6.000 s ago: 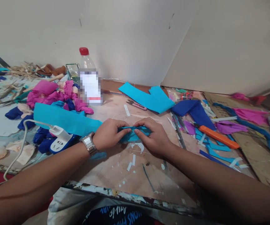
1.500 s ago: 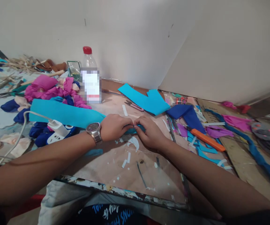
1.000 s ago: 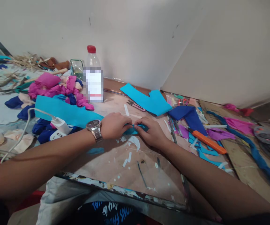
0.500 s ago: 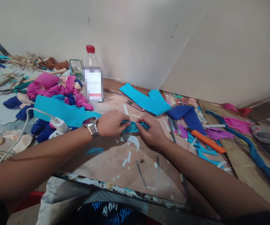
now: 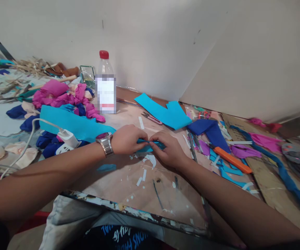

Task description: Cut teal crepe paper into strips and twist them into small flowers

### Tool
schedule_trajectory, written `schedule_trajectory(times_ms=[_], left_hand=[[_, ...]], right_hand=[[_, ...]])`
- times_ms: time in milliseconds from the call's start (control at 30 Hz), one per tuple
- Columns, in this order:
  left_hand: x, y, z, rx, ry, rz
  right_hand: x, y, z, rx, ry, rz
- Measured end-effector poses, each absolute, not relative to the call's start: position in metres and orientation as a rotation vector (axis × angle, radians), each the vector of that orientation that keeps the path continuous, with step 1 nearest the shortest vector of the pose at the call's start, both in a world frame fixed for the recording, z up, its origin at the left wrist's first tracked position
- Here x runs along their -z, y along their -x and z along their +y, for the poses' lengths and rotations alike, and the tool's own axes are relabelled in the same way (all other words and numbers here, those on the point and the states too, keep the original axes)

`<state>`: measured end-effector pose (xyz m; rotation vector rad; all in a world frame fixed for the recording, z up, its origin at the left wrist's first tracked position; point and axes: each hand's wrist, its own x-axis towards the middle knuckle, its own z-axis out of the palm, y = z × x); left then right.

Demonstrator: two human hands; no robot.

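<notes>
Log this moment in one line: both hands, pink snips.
left hand: pinching blue piece | right hand: pinching same piece | pink snips: lying beyond hands

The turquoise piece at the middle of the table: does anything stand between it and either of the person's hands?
Nothing visible does. The left hand and right hand both pinch the turquoise piece directly. The pink-handled snips lie beyond the hands, and the orange cutter off to the right.

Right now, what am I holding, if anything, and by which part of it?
A light-blue piece, pinched along its upper edge by your left hand and right hand; the rest is partly hidden.
</notes>
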<state>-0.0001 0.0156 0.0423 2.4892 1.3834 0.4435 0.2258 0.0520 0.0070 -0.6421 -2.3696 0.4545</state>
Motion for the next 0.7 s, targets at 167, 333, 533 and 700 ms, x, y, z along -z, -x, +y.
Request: schedule_trajectory(times_ms=[167,333,533,700], left_hand=[[-0.048,0.002,0.015,-0.444,-2.462,1.4],[-0.058,0.01,0.018,-0.449,-2.463,1.453],[-0.065,0.018,0.023,-0.481,-2.451,1.554],[-0.066,0.021,0.023,-0.502,-2.438,1.609]], right_hand=[[-0.009,-0.226,0.053,-0.381,0.662,-2.353],[-0.008,-0.227,0.057,-0.377,0.735,-2.282],[-0.008,-0.227,0.059,-0.31,0.792,-2.231],[-0.009,-0.227,0.059,-0.312,0.795,-2.23]])
